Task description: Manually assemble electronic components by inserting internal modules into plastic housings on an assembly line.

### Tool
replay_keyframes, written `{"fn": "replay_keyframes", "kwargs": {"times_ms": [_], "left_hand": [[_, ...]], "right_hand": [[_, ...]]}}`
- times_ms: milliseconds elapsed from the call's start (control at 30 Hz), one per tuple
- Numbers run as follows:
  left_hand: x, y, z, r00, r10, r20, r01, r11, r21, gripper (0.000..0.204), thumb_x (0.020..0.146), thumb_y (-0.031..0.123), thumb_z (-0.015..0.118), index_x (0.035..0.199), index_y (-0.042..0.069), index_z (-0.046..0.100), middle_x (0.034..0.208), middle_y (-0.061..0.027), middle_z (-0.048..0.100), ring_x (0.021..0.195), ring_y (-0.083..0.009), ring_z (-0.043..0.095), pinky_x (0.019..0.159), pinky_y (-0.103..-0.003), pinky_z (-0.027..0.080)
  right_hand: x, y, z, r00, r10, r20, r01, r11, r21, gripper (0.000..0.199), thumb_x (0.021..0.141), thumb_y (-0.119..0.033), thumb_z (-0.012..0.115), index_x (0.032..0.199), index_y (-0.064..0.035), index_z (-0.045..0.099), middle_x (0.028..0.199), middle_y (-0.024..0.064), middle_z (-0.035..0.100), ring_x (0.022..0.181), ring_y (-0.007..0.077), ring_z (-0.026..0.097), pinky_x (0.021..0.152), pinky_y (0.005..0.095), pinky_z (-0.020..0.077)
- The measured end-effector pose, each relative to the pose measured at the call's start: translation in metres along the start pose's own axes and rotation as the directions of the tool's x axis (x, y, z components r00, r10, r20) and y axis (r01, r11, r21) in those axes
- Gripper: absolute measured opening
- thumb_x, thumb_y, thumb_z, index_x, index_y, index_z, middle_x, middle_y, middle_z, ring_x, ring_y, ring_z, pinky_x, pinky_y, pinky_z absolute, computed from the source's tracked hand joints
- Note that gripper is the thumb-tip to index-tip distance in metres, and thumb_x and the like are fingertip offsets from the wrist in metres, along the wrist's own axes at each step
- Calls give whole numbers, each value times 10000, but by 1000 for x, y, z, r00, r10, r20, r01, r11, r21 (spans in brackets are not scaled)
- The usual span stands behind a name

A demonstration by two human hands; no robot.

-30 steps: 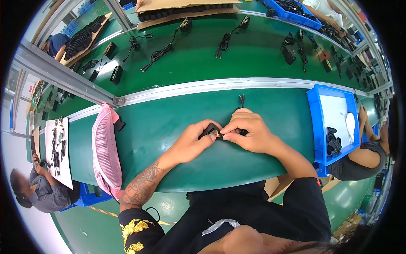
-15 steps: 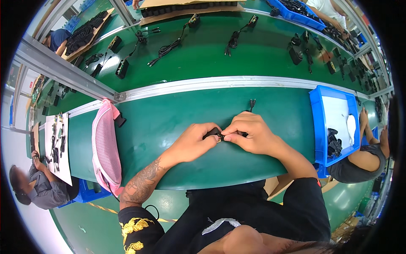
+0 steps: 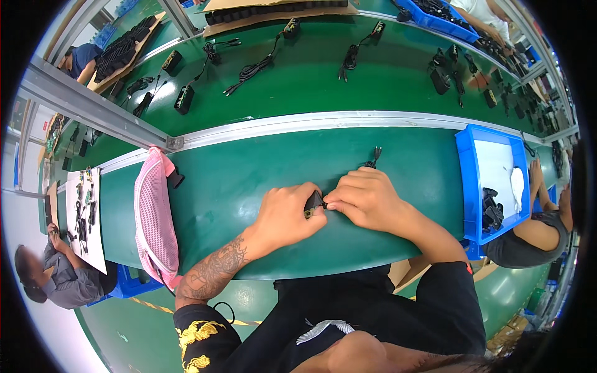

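Over the middle of the green bench (image 3: 249, 261), my left hand (image 3: 287, 214) grips a small black power adapter (image 3: 315, 201) between thumb and fingers. Part of its inside looks exposed near my thumb, but fine detail is too small to tell. My right hand (image 3: 367, 199) is closed in a pinch at the adapter's right end, on the black cable where it meets the housing. Most of that cable is hidden under my right hand. Its plug end (image 3: 376, 153) sticks out beyond my knuckles and lies on the bench.
A pink mesh bag (image 3: 155, 217) lies at the left. On the right stands a blue tray (image 3: 469, 186) with black parts and a white item inside. Beyond the metal rail (image 3: 323, 119), a green conveyor (image 3: 298, 93) carries several adapters with cables. Other people sit at both sides.
The adapter has turned more upright in my left hand, and my right hand has shifted slightly right with the cable. Items on the conveyor have moved a little to the right.
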State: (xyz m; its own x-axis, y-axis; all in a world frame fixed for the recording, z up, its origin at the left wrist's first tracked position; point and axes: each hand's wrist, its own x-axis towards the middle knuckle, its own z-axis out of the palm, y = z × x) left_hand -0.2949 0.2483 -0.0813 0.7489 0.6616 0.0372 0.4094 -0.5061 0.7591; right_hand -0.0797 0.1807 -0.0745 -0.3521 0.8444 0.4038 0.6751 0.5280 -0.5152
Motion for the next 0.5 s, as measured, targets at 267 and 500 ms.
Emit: {"fn": "replay_keyframes", "kwargs": {"times_ms": [267,500], "left_hand": [[2,-4,-3,999,-23,36,24,999,-42,214,793,197,645,943,53,693,673,-129,653,553,-310,626,540,-398,501],[4,-1,-13,814,-179,553,549,551,-629,311,889,299,552,996,37,682,658,-30,609,507,-118,529,463,-280,395]], "right_hand": [[0,-4,0,998,46,-42,-44,998,43,127,797,-141,811,909,-112,759,747,16,652,671,213,609,616,354,429],[1,-3,1,981,76,-179,-25,963,269,165,785,-83,825,938,-73,766,822,46,712,710,210,649,644,342,446]]}}
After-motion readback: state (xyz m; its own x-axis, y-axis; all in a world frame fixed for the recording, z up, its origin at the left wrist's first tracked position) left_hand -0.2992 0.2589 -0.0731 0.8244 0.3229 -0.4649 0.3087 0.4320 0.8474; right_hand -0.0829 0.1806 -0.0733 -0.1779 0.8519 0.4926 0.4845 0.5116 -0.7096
